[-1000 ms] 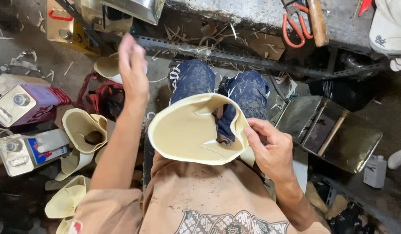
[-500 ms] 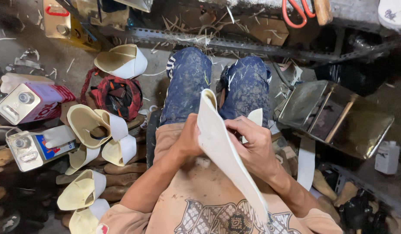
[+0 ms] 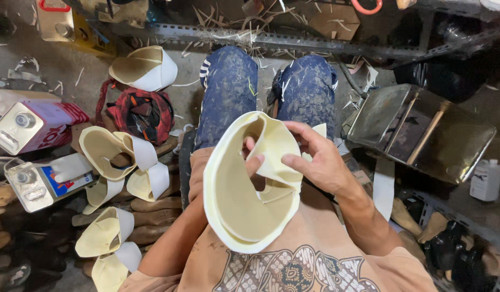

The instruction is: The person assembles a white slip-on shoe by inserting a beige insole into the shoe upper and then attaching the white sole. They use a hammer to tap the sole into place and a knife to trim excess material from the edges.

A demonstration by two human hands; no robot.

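Head view: cream shoe sole piece (image 3: 244, 205) sits over the lap, right in front of the torso, long axis running near-left to far-right, strap end curled up at the far side. Right hand (image 3: 315, 157) is the nearer one, coming in from the right, wrist bent, thumb and fingers pinched on the folded strap. Left hand (image 3: 253, 158) mostly hidden behind the sole, fingertips poking through the gap; grip there unclear. Finished soles (image 3: 120, 162) piled on the floor left
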